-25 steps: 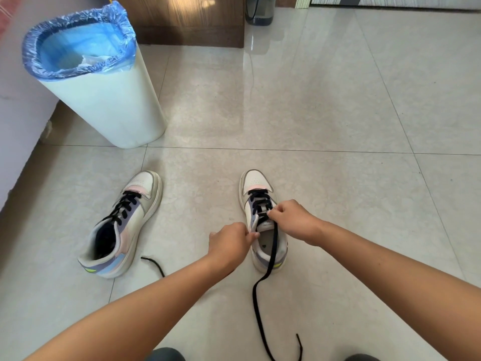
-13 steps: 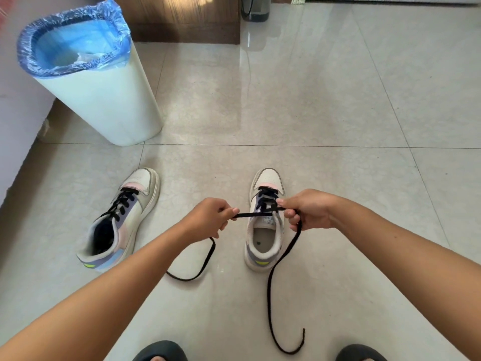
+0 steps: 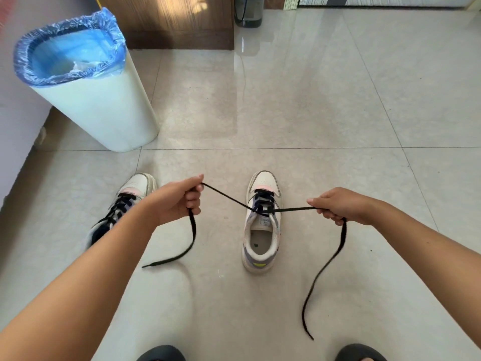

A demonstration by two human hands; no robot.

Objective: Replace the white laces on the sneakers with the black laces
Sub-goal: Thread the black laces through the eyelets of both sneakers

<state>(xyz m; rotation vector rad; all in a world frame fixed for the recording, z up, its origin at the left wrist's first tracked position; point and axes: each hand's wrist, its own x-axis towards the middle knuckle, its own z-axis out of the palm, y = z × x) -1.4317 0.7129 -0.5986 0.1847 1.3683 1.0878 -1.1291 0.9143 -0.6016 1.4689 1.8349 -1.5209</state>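
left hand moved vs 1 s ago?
Yes. The left hand pulled leftward away from the right sneaker, drawing the black lace taut; it now overlaps the left sneaker.

The left forearm covers the heel and rear half of the white-and-pastel left sneaker [image 3: 135,190]. Two dark rounded slippers [image 3: 161,354] are cut off by the bottom edge. The dark container [image 3: 247,14] at the floor's far edge is cropped at the top. The tongue label's print is too small to read.
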